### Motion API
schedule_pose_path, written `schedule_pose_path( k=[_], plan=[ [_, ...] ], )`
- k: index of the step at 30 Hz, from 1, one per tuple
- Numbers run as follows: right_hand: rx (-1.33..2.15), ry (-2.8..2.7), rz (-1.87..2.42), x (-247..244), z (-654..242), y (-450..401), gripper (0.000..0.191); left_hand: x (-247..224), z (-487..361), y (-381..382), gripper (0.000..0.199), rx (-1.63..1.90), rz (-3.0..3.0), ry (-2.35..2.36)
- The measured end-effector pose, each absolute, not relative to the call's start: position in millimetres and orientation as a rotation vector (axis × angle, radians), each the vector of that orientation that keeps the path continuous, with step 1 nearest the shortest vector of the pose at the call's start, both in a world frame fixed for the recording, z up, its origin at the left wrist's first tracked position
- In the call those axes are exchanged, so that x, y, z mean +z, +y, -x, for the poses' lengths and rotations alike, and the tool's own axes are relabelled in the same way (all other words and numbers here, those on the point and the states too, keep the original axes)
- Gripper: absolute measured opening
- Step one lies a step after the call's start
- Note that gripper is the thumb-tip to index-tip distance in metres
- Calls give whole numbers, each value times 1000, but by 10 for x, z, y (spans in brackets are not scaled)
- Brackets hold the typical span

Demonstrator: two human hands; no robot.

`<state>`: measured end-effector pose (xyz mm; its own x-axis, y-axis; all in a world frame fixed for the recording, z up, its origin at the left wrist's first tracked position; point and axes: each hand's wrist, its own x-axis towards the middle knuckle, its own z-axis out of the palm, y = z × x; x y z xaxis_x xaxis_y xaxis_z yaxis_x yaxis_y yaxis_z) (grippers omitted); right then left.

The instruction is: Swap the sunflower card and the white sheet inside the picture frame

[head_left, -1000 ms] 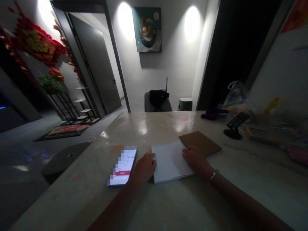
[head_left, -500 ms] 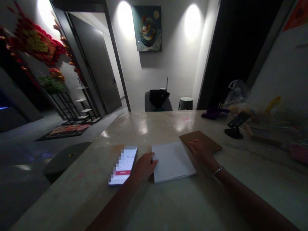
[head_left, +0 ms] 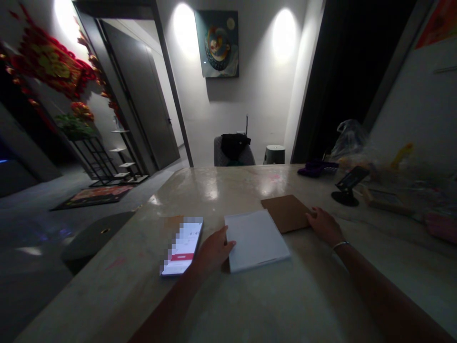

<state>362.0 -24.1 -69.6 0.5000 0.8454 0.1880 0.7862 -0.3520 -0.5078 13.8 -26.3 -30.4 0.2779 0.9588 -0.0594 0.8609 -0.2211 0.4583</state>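
My left hand (head_left: 214, 251) rests on the stone counter, its fingertips against the left edge of a white paper pad (head_left: 256, 240). It appears to hold nothing. A smartphone (head_left: 182, 247) with a lit, pixelated screen lies just left of that hand. My right hand (head_left: 324, 226) lies on the counter, its fingertips touching the right edge of a flat brown cardboard sheet (head_left: 285, 213). That sheet sits partly beneath the far right corner of the white pad. A thin bracelet circles my right wrist.
The pale stone counter (head_left: 221, 190) ends at a curved edge on the left. At its far right stand a phone on a black stand (head_left: 346, 188), a purple object (head_left: 316, 168), a plastic bag (head_left: 352, 139), and a shallow framed item (head_left: 385, 200).
My right hand has slid rightward off the white pad and across the brown sheet to its right edge. My left hand has shifted only slightly, and the pad has stayed in place.
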Motion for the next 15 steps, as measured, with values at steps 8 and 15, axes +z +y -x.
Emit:
schedule_pose_path(
  k=[8, 15],
  plan=[
    [429, -912, 1785, -686, -3601, -201, 53, -321, -116, -264, 48, 379, -2156, 1642],
    [630, -904, 1553, -704, -3354, -239, 34, -337, -121, -257, 38, 387, -2223, 1637]
  ],
)
